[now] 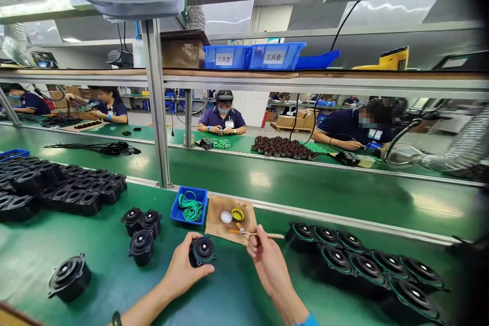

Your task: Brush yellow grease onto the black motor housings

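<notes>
Foreground: left forearm [147, 304], reaching inward over the green bench [229, 290]. Left hand [182, 269] grips black housing [204, 251] by its sides, presumably leaving the green-ringed top accessible. Right hand [268, 259] pinches slender brush [274, 236], bristles above brown sheet [218, 205]; yellow pot [237, 214] there, likely for easy reach.

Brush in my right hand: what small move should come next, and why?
Perhaps ease the brush left toward the part: the right hand holds it with its bristles over the brown sheet, pointing that way, and the left hand holds the part, its green ring exposed. I can't tell if the bristles are loaded.
</notes>
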A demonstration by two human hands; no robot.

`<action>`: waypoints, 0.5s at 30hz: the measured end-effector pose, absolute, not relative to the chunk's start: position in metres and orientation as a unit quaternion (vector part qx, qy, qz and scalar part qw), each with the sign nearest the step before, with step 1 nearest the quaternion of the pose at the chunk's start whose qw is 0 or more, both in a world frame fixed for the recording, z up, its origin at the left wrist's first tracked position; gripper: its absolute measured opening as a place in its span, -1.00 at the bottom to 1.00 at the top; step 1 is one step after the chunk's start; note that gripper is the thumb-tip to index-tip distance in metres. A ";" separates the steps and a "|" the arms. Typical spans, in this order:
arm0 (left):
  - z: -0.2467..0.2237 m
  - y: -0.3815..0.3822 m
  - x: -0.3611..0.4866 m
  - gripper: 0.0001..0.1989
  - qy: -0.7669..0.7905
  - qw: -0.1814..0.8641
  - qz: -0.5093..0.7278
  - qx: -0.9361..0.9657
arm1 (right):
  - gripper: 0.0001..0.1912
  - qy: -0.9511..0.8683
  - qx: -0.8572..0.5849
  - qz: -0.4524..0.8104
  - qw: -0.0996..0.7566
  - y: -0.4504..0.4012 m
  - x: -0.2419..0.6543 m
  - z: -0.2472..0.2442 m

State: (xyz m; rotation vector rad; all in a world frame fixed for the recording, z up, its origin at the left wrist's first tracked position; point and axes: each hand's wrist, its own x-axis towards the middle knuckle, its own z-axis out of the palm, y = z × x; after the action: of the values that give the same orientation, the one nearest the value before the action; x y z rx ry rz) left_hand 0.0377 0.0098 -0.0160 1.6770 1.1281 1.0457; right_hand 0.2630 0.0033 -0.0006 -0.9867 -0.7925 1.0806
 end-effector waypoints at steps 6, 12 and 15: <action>-0.033 0.016 0.042 -0.45 0.448 0.456 0.404 0.654 | -0.34 -0.455 -0.547 0.365 0.600 0.045 0.279 0.007; -0.054 0.018 0.038 -0.40 0.437 0.495 0.413 0.627 | -0.28 -0.520 -0.618 0.268 0.525 0.074 0.290 0.008; -0.053 0.020 0.036 -0.42 0.422 0.507 0.414 0.628 | -0.23 -0.514 -0.647 0.234 0.512 0.081 0.305 0.007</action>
State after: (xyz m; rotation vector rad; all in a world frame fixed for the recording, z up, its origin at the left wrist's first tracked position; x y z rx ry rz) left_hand 0.0357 0.0202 -0.0533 1.5139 1.0171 0.9978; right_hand 0.3055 0.0810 0.0070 -1.5558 -1.2370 0.5617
